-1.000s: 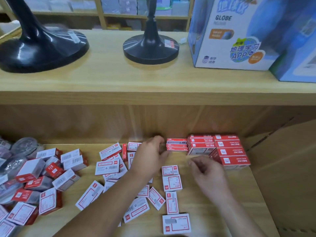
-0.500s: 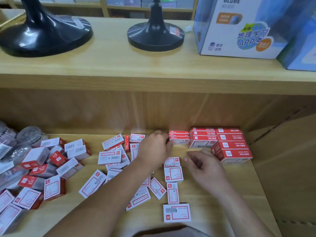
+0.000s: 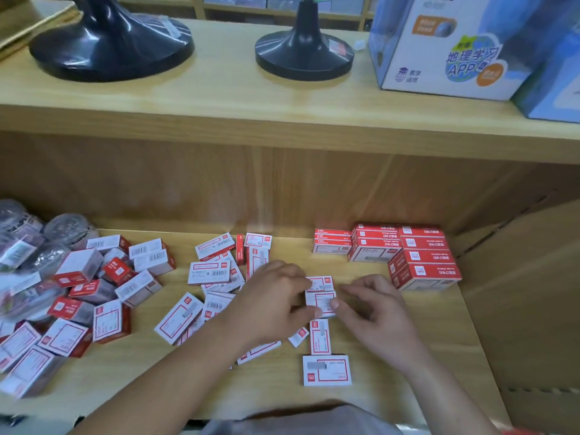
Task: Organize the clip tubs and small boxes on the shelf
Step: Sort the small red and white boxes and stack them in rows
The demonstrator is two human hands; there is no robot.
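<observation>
We read "APP" on blue-white cardboard carton, far right. Our left hand and right hand both pinch one small white-red cardboard box.

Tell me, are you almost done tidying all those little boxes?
Not nearly. Done: a neat stack of red boxes sits at the back right. In hand: the left hand and right hand both pinch a small white box in the middle. Left to do: the loose boxes scattered beside it, the jumbled heap on the left, and the clip tubs behind that.
</observation>
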